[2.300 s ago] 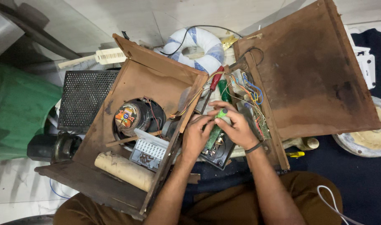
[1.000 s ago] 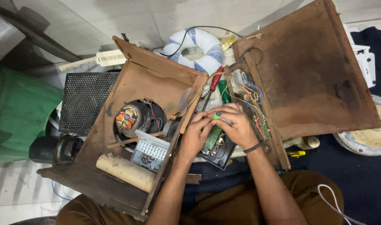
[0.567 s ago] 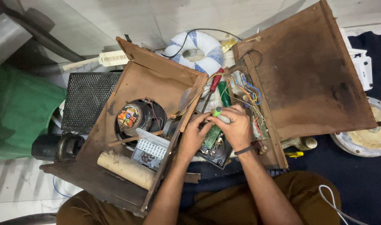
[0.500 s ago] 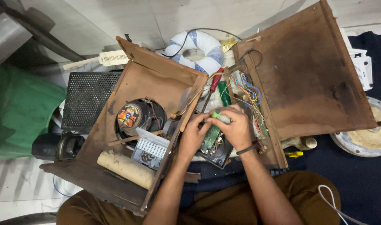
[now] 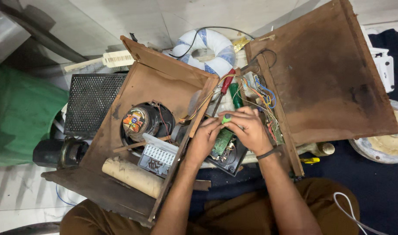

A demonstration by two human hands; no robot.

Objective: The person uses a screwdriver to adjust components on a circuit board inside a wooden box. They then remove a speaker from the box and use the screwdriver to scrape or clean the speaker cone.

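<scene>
1. Far left of the wooden box (image 5: 164,82) lies a green cloth (image 5: 20,117), with a black mesh grille (image 5: 90,106) between them.
2. The wooden box lies open and holds a round speaker (image 5: 142,122), a white ribbed part (image 5: 160,154) and a cardboard tube (image 5: 131,176) along its lower edge.
3. Your left hand (image 5: 205,139), just right of the box wall, curls over a green circuit board (image 5: 223,141), fingertips pinched at a small green knob (image 5: 226,118).
4. Your right hand (image 5: 249,128) closes loosely on the same knob from the other side.
5. Right of the box, a brown panel (image 5: 325,74) stands open, coloured wires (image 5: 257,91) bunched at its left edge.
</scene>
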